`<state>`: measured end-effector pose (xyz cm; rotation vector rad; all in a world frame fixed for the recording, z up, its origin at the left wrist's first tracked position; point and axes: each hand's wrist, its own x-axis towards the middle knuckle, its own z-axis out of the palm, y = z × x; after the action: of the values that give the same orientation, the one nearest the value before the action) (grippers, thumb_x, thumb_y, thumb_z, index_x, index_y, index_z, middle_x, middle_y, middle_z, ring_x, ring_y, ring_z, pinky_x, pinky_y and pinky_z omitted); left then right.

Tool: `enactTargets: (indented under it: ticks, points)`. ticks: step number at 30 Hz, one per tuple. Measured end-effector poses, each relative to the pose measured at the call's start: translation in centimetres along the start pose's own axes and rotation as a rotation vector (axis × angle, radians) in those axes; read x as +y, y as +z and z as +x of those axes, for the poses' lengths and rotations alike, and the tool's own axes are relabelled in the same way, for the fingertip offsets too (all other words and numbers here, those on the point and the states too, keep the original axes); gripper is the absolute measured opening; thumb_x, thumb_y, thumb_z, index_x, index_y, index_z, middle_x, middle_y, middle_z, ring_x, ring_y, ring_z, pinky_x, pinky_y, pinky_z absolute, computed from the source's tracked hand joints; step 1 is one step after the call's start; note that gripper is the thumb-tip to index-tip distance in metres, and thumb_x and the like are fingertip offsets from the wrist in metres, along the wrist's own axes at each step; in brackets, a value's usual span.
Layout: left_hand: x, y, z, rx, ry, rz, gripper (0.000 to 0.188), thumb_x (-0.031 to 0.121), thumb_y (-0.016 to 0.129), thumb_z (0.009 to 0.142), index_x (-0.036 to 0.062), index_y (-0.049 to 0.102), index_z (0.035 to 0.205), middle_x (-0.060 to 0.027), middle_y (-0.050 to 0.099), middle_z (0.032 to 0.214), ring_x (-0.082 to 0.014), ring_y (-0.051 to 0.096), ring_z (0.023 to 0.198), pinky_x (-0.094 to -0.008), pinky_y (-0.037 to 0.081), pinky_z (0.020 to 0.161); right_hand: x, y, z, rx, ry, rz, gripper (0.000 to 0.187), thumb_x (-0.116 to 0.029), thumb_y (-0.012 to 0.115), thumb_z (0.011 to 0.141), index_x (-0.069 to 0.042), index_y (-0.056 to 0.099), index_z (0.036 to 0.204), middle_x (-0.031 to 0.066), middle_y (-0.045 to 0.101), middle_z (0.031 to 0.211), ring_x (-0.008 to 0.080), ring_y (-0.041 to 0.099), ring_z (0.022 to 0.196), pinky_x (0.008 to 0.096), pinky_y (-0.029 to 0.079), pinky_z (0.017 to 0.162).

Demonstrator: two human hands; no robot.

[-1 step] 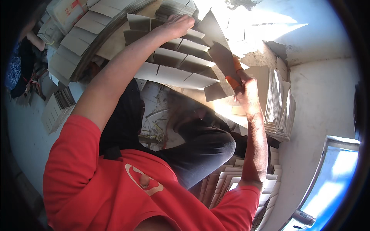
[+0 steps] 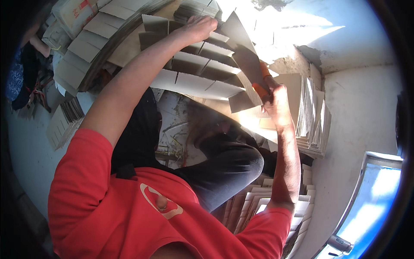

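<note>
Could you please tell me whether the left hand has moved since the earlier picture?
No, not visibly: the left hand sits in the same place against the cardboard stack just beyond it.

A pale wall (image 2: 355,114) stands right — blue pane (image 2: 374,200) beside it.

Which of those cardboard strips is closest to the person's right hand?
The slanting end strip on the right side of the divider grid, nearest the right hand. It runs across the ends of the long strips; those stretch leftward from it.
</note>
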<state>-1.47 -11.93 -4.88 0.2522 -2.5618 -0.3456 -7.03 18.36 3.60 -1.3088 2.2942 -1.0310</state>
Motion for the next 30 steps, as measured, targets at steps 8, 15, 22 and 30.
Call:
enactTargets:
  ticks: [8,15,22,30]
  points:
    - [4.4,-4.6,-1.0,-0.071,0.062,0.108,0.021,0.020,0.067,0.078,0.0004,0.060,0.082,-0.0205,0.060,0.076,-0.0384,0.061,0.081,-0.0456,0.049,0.070,-1.7,-0.9,3.1,-0.181,-0.033,-0.246,0.058,-0.003,0.063,0.086,-0.005,0.042,0.139,0.0100,0.063,0.077,0.0081,0.045,0.041,0.0259,0.040,0.038]
    - [10.0,-4.4,-9.2,-0.375,0.021,-0.230,0.022,0.019,0.070,0.074,0.0007,0.064,0.086,-0.0189,0.062,0.075,-0.0361,0.062,0.075,-0.0448,0.048,0.069,-3.1,-0.4,3.1,-0.179,0.026,-0.229,0.056,-0.003,0.061,0.087,-0.005,0.041,0.139,0.0084,0.059,0.066,0.0098,0.044,0.041,0.0270,0.041,0.039]
    - [9.7,-1.6,-8.9,-0.182,0.001,-0.294,0.007,0.007,0.065,0.073,0.0007,0.061,0.075,-0.0191,0.060,0.070,-0.0357,0.061,0.073,-0.0452,0.046,0.065,-0.2,1.1,2.4,-0.291,0.033,-0.429,0.058,-0.002,0.061,0.085,-0.004,0.041,0.139,0.0120,0.063,0.083,0.0144,0.054,0.056,0.0290,0.046,0.050]
    - [9.8,-2.6,-9.5,-0.111,0.058,-0.298,0.018,0.014,0.069,0.075,0.0035,0.064,0.088,-0.0130,0.064,0.080,-0.0305,0.061,0.083,-0.0414,0.047,0.072,0.8,1.0,-0.2,-0.113,0.080,-0.393,0.057,-0.014,0.073,0.078,-0.009,0.053,0.130,0.0177,0.065,0.107,0.0269,0.065,0.093,0.0366,0.050,0.081]
